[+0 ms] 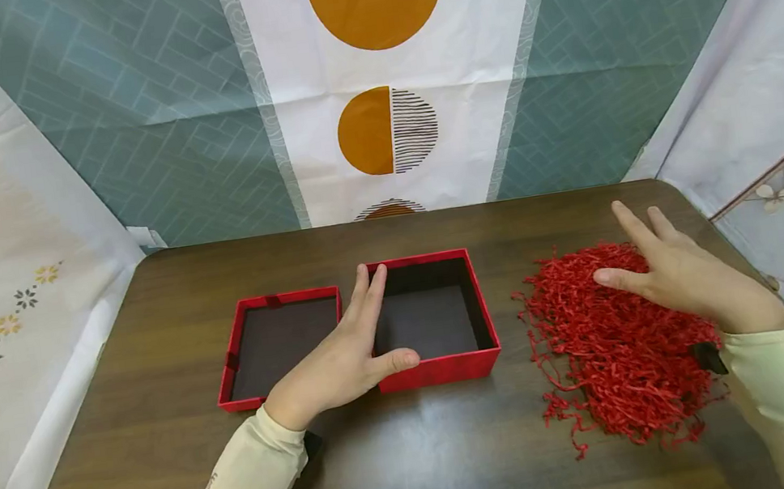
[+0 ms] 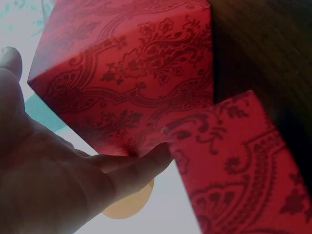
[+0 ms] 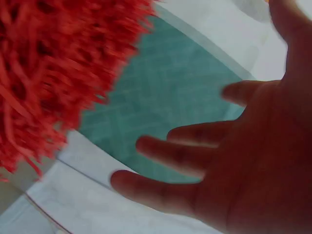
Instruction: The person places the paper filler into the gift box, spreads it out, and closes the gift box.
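A red gift box (image 1: 440, 369) with a dark inside stands on the table, its top uncovered. To its left lies the box's red lid (image 1: 241, 405), dark inside facing up. My left hand (image 1: 343, 356) reaches over the gap between them, fingers straight and thumb spread across the box's near left corner. The left wrist view shows the box's dark floral pattern (image 2: 141, 63) beside this hand; whether the fingers touch it I cannot tell. Above a heap of red shredded paper (image 1: 609, 340), my right hand (image 1: 690, 281) is spread with nothing in it. The right wrist view shows its fingers (image 3: 165, 153) apart.
The brown wooden table (image 1: 419, 461) ends at a green and white patterned cloth (image 1: 200, 178) behind. White cloths hang on the left (image 1: 32, 240) and right (image 1: 736, 112). Loose red strands (image 1: 562, 407) lie along the heap's left edge.
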Available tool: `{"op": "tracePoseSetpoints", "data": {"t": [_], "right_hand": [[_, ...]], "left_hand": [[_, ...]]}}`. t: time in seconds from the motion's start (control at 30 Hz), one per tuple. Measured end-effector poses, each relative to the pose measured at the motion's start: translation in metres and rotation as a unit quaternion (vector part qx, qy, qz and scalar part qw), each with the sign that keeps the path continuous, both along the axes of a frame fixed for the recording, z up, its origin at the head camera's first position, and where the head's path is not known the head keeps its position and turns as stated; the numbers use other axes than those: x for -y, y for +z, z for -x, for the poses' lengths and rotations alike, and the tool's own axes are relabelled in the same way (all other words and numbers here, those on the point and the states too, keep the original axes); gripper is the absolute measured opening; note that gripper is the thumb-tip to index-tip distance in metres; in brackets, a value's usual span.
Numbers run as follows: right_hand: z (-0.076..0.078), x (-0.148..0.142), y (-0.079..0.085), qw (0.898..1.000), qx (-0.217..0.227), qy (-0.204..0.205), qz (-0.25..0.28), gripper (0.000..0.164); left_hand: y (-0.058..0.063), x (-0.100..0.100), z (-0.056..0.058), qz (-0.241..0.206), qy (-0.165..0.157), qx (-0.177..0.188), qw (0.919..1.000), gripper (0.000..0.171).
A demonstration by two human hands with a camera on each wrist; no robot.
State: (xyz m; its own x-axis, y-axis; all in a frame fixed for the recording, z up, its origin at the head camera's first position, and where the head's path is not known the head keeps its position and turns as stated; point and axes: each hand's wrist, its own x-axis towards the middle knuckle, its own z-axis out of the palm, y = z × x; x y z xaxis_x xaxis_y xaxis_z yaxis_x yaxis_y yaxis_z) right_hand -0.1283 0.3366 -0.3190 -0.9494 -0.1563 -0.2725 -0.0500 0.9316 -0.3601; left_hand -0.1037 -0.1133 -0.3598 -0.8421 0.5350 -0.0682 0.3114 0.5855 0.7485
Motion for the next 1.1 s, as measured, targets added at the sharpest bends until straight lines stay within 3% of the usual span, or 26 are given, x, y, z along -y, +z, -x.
{"op": "tracePoseSetpoints", "data": {"t": [0.23,0.43,0.63,0.73,0.87,0.97,1.1], "right_hand": [[0.018,-0.007,-0.034,0.999,0.026,0.025,0.023,0.11],[0.02,0.006,-0.057,0.998,0.06,0.033,-0.018,0.097],[0.018,0.03,-0.072,0.995,0.064,0.048,-0.067,0.104],[0.017,0.033,-0.075,0.994,0.04,0.051,-0.086,0.104],[0.019,0.03,-0.073,0.993,-0.009,0.079,-0.083,0.082],[0.024,0.024,-0.068,0.991,-0.038,0.107,-0.063,0.067],[0.031,0.014,-0.06,0.99,-0.065,0.121,-0.026,0.061]], "left_hand": [[-0.007,-0.006,-0.006,0.015,-0.006,0.011,0.9998,0.11],[-0.009,-0.007,-0.01,0.021,-0.004,0.008,0.9997,0.109],[-0.009,-0.004,-0.012,0.021,-0.003,0.001,0.9998,0.107],[-0.009,-0.003,-0.011,0.023,-0.004,-0.005,0.9997,0.106],[-0.008,-0.003,-0.01,0.025,-0.005,-0.013,0.9996,0.105],[-0.008,-0.003,-0.009,0.028,-0.006,-0.019,0.9994,0.105],[-0.008,-0.002,-0.007,0.03,-0.008,-0.025,0.9992,0.104]]}}
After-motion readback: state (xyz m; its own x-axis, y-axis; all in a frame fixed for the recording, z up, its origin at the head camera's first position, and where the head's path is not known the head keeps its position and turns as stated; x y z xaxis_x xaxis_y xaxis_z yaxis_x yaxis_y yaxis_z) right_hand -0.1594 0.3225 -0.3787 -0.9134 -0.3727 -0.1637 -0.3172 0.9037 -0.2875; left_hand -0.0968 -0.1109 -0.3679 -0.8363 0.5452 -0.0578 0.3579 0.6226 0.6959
